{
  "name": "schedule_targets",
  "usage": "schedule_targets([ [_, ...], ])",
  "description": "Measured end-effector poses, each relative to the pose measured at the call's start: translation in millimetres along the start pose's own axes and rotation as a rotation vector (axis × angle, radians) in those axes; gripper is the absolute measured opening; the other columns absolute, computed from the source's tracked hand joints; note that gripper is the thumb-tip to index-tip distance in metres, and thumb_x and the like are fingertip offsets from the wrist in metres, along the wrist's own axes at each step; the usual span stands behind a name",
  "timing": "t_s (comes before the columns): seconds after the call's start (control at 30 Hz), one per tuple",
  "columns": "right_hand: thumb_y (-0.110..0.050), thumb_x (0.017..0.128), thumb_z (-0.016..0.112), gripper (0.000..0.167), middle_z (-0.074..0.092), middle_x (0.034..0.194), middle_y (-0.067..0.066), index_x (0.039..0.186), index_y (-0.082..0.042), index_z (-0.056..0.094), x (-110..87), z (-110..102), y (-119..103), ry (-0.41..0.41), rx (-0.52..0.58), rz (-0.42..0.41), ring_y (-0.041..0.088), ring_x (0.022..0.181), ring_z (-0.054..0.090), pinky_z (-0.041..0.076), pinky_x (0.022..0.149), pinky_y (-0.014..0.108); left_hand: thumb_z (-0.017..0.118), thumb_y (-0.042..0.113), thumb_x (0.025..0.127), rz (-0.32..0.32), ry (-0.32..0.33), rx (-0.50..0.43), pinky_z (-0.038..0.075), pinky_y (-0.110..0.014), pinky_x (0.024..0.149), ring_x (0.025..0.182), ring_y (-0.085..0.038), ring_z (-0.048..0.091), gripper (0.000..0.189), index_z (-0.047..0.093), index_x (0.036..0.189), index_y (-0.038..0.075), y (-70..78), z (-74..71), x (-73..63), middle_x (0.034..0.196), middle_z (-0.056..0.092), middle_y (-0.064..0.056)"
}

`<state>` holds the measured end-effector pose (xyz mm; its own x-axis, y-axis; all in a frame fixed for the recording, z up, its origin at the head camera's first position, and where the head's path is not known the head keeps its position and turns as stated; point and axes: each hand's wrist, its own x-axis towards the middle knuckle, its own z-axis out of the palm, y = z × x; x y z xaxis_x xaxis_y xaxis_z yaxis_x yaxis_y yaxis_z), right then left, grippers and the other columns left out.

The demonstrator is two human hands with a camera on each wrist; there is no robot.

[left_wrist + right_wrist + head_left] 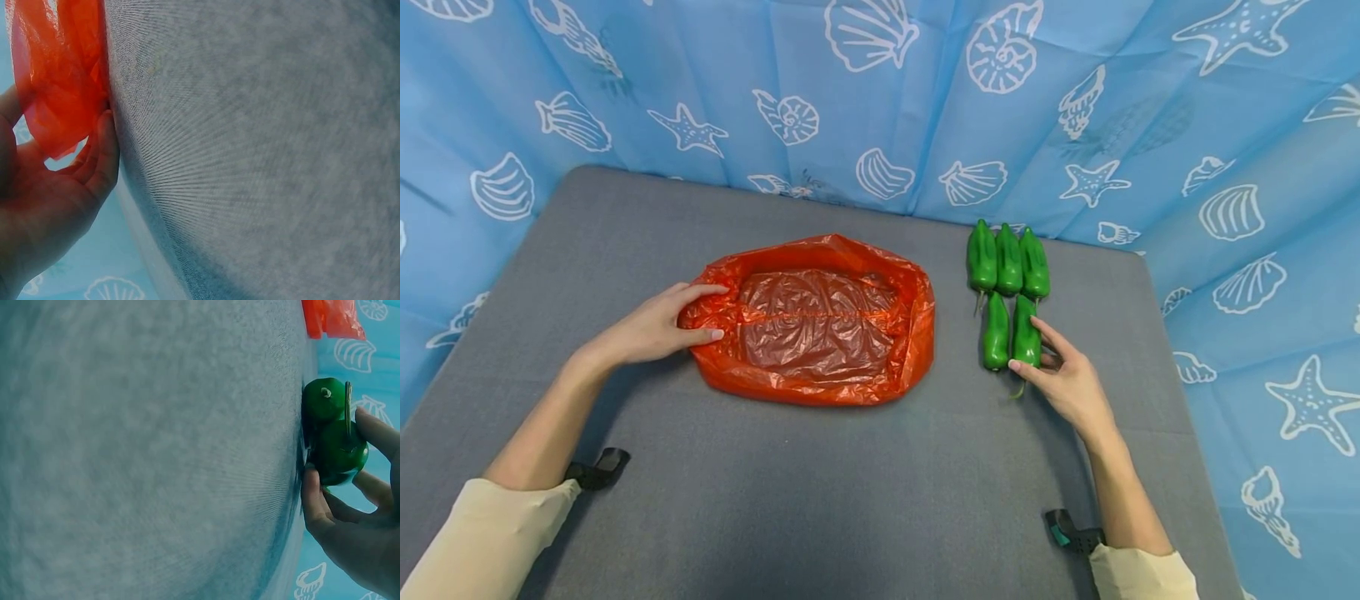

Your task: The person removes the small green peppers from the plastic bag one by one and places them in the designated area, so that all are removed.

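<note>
An orange-red plastic bag (pixel 820 392) lies on the table with its mouth spread wide, its thin bottom showing inside. At its left end, my left hand (pixel 658 325) holds the bunched side between thumb and fingers; the left wrist view shows the plastic (pixel 59 75) inside the curve of that hand (pixel 56 187). To the right of the bag, my right hand (pixel 1067 379) grips a green pepper (pixel 1026 333) between thumb and fingers. The right wrist view shows this pepper (pixel 337 453) stem end on, with fingers around it. Another green pepper (pixel 996 333) lies close on its left.
Behind these lie three more green peppers (pixel 1009 262) side by side, near the table's back edge. The grey table (pixel 820 500) meets a blue curtain (pixel 910 108) with white shell prints at the back and right. Each wrist carries a black strap mount (pixel 598 471).
</note>
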<state>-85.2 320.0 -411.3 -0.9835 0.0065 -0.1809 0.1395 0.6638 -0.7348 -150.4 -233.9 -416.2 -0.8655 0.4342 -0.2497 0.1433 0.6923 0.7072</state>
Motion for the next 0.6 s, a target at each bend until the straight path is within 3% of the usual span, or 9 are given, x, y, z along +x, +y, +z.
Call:
schedule_targets([
  [0.23, -0.034, 0.092, 0.073, 0.081, 0.04, 0.151, 0.025, 0.158, -0.018, 0.029, 4.7, 0.1, 2.8, 0.004, -0.047, 0.01, 0.045, 0.124, 0.053, 0.05, 0.089, 0.054, 0.068, 0.033, 0.095, -0.001, -0.003, 0.002, 0.04, -0.064, 0.099, 0.125, -0.045, 0.044, 0.068, 0.039, 0.151, 0.008, 0.6, -0.5, 0.0, 0.14, 0.039, -0.028],
  [0.6, -0.041, 0.094, 0.068, 0.083, 0.038, 0.151, 0.029, 0.16, -0.023, 0.019, 6.8, -2.0, -3.9, -0.02, -0.129, 0.042, 0.048, 0.123, 0.052, 0.05, 0.085, 0.058, 0.068, 0.032, 0.096, 0.004, -0.005, -0.009, 0.04, -0.064, 0.1, 0.126, -0.045, 0.043, 0.067, 0.038, 0.151, 0.007, 1.3, -1.1, -0.7, 0.14, 0.039, -0.028],
])
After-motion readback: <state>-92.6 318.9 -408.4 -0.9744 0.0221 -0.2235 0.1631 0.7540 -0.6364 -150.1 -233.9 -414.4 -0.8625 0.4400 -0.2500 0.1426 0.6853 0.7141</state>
